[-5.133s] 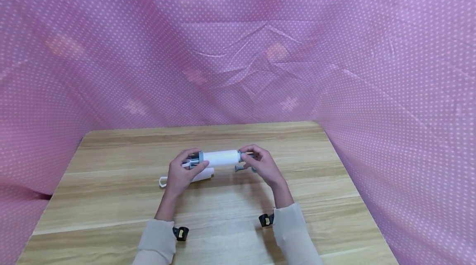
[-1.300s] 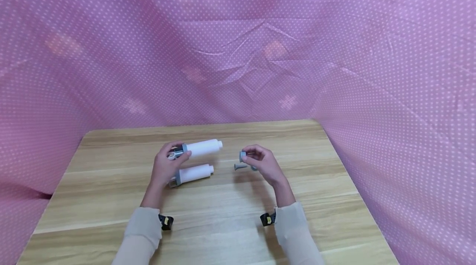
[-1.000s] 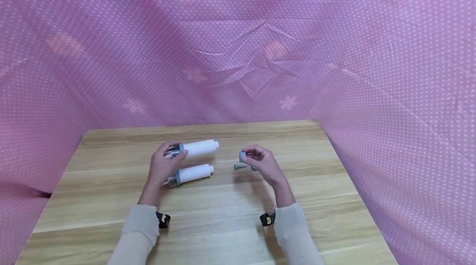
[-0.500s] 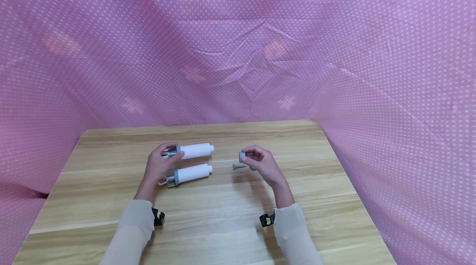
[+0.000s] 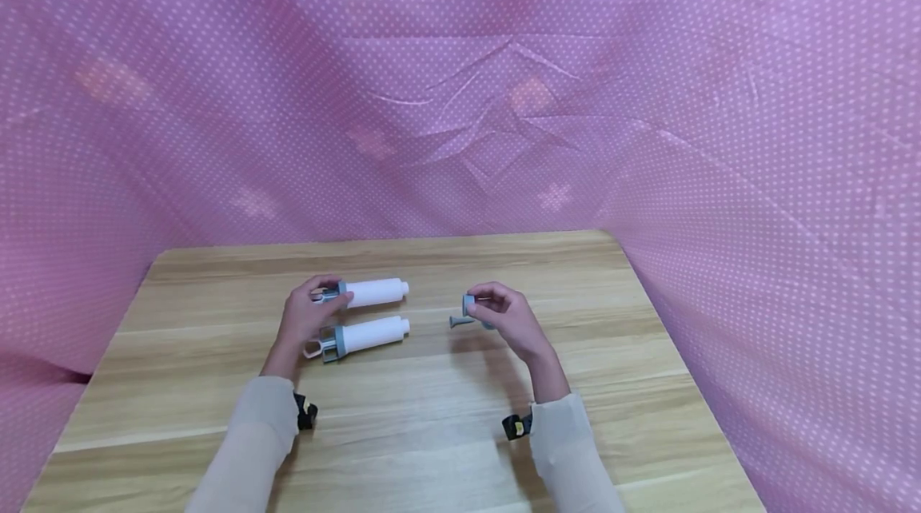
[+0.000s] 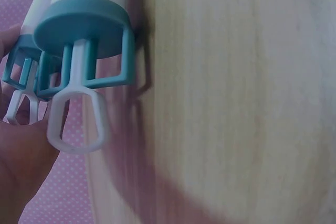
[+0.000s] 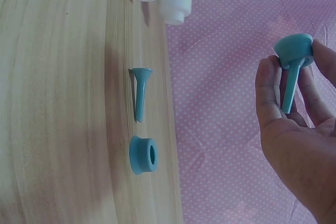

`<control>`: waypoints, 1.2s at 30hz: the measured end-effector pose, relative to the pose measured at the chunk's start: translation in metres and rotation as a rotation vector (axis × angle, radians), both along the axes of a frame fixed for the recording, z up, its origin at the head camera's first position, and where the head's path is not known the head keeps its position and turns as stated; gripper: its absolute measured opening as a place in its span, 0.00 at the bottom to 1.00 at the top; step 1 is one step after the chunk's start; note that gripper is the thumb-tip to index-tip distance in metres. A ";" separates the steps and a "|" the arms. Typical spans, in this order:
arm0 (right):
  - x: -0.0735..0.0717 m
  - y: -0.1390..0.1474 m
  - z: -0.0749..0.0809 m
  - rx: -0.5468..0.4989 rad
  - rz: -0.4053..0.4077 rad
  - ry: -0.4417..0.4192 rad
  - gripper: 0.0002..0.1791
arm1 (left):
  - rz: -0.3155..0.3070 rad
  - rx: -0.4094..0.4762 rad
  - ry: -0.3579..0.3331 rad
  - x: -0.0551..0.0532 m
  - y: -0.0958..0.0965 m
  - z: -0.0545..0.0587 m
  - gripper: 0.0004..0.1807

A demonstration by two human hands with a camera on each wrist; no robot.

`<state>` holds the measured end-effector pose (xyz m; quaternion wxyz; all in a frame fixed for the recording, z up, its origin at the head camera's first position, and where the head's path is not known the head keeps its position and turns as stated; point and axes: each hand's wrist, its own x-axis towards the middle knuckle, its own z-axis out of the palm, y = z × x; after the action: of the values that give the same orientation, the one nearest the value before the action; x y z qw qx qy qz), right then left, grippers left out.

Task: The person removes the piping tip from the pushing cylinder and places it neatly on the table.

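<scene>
Two white syringe-like presses with teal collars and white loop handles lie side by side. My left hand (image 5: 301,315) grips the far press (image 5: 377,292) around its collar, thumb against the white barrel, right at the table. Nearer to me, the other press (image 5: 374,333) rests on the wood; in the left wrist view its loop handle (image 6: 79,121) overlaps the held one. My right hand (image 5: 512,323) pinches a teal nozzle (image 7: 293,50) with a wide round cap and narrow tube, raised above the table. Its fingertips partly cover the cap.
On the wooden table (image 5: 432,449), below the right hand, lie a slim flared teal nozzle (image 7: 140,93) and a short teal ring (image 7: 143,155). Pink dotted cloth (image 5: 468,97) hangs around the table's back and sides.
Five seconds ago both hands held the far press with the nozzle at its tip. The two are now apart; my left hand has carried the press left and down beside the other. The right hand stays put.
</scene>
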<state>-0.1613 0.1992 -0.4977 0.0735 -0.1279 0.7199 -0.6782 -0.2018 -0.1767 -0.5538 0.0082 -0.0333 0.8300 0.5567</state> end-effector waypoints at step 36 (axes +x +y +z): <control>-0.004 0.002 -0.006 0.007 0.013 0.003 0.17 | -0.045 -0.038 -0.048 -0.021 -0.004 -0.014 0.31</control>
<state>-0.1656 0.2014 -0.5037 0.0774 -0.1333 0.7215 -0.6751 -0.2229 -0.1807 -0.5675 0.0398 -0.0282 0.8405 0.5396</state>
